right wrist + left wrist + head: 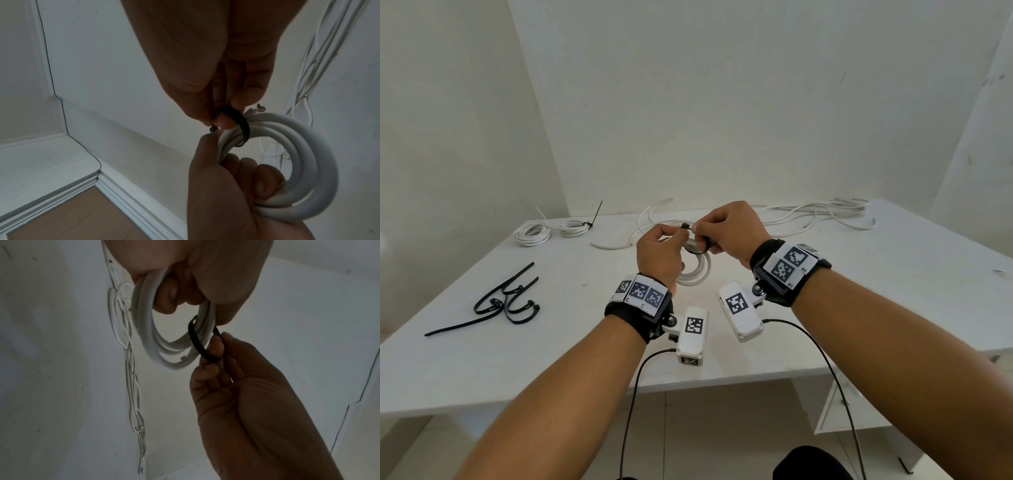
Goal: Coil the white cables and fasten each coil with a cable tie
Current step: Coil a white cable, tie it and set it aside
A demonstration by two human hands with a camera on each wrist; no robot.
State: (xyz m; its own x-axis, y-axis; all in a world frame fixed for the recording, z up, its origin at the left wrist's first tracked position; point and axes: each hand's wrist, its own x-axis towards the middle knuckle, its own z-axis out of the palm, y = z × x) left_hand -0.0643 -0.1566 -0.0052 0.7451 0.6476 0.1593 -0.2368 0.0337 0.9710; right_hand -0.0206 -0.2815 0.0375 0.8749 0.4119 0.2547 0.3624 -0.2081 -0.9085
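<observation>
The white tag (791, 266) on the right wrist band (784, 270) has tiny letters: "R1" by one black square pattern and "R2" by the other. The left wrist tags have small marks too (too blurry to read).

Bare indoor room, looks like a makeshift workspace: plain white walls (722, 102), white table (859, 308) in the corner, tiled floor (705, 428), panelled door (61, 216) with white trim.

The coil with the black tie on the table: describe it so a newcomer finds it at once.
Start at the white table and go to its far left corner, where two small white coils lie side by side. The coil with the black tie is the right one; its neighbour has a white tie.
</observation>
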